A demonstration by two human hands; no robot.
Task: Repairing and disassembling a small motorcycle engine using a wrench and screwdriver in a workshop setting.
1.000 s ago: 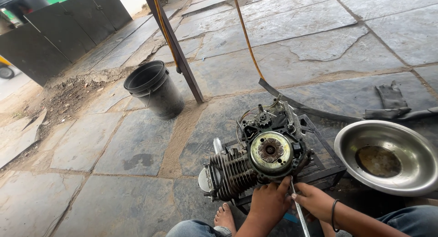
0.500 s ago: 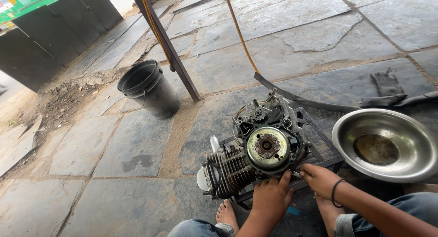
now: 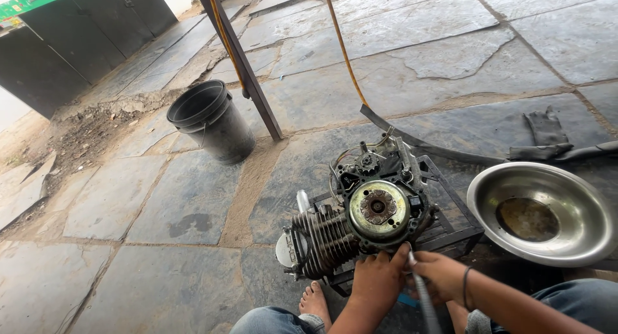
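A greasy small engine [image 3: 360, 215] with a finned cylinder and a round flywheel plate lies on a dark metal frame stand [image 3: 450, 231] on the stone floor. My left hand [image 3: 378, 279] rests against the engine's lower edge, fingers bent onto the casing. My right hand [image 3: 441, 276] sits just beside it and is closed around a thin metal tool [image 3: 421, 295], whose tip points up at the casing below the flywheel. A dark band circles my right wrist. My bare foot [image 3: 313, 303] shows under the engine.
A shiny steel bowl [image 3: 579, 241] with brown residue sits right of the engine. A black bucket [image 3: 209, 121] stands at the back left beside a slanted metal post [image 3: 244, 70]. A rubber strip [image 3: 438, 147] and yellow hose [image 3: 341, 47] lie behind.
Both hands have stayed at the engine's lower edge while the view shifted slightly. The tool is now held more upright with its tip at the casing.
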